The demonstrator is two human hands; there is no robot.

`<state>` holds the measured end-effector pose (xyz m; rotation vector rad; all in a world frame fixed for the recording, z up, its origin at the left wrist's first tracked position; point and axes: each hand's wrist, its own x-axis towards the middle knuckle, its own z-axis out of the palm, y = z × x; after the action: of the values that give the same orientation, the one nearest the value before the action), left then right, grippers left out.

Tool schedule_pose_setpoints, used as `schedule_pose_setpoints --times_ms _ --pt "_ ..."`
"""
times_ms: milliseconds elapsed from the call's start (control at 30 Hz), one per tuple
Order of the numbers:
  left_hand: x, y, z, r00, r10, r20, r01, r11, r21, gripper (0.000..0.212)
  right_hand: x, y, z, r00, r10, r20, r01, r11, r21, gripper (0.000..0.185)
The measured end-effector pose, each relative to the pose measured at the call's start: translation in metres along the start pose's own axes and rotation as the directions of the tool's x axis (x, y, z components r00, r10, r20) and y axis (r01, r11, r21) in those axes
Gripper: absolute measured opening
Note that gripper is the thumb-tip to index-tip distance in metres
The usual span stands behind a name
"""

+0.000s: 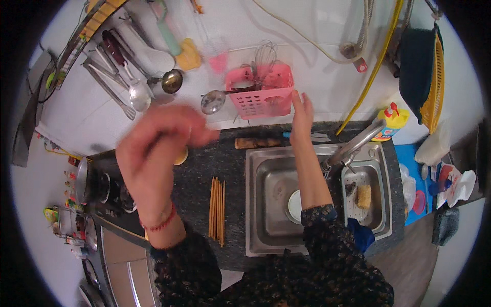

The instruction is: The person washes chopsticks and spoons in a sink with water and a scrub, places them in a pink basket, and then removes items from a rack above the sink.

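A pink plastic basket point(264, 101) hangs on the tiled wall, holding a wire whisk point(265, 57) and other utensils. My right hand point(303, 115) touches or nearly touches the basket's right side, fingers pointing up. My left hand point(165, 138) is blurred, raised over the counter left of the basket, fingers curled; whether it holds anything cannot be told. A round metal strainer or ladle point(213, 102) sticks out from the basket's left side. Below, a bundle of wooden chopsticks point(217, 211) lies on the dark speckled counter point(191, 199), left of the sink.
The steel sink point(268, 230) with a round white dish point(295, 207) lies below my right forearm. Its faucet point(356, 142) rises at the right, near a yellow detergent bottle point(391, 122). Spoons and a ladle point(172, 81) hang at left. A knife point(320, 137) lies behind the sink.
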<state>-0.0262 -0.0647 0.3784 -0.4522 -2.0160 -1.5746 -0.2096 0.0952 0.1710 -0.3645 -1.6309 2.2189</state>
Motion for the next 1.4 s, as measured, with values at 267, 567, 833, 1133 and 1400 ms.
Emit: schedule_pose_setpoints --times_ms 267,567,833,1133,1400 --pt "-0.192 -0.137 -0.067 0.609 -0.790 -0.066 0.690 0.569 -0.448 0.011 -0.005 -0.099 0.021 0.740 -0.573 0.352 0.665 0.703 -0.252 0.067" --pt "-0.277 -0.244 -0.080 0.480 -0.876 0.043 0.871 0.470 -0.144 0.013 0.019 -0.104 0.077 0.807 -0.339 0.484 0.589 0.520 -0.619 0.071" --pt "-0.252 -0.325 -0.065 0.828 -0.430 0.359 0.262 0.864 0.429 0.014 0.007 -0.130 0.094 0.707 -0.553 0.440 0.705 0.596 -0.384 0.053" --pt "-0.216 -0.296 -0.032 0.680 -0.686 0.259 0.267 0.560 0.784 0.022 -0.014 -0.205 0.093 0.258 -0.928 0.268 0.949 0.296 0.109 0.033" --pt "-0.082 -0.201 0.000 0.977 -0.209 0.037 0.201 0.967 0.155 0.056 -0.079 -0.182 0.046 0.534 -0.763 0.365 0.777 0.613 0.144 0.038"
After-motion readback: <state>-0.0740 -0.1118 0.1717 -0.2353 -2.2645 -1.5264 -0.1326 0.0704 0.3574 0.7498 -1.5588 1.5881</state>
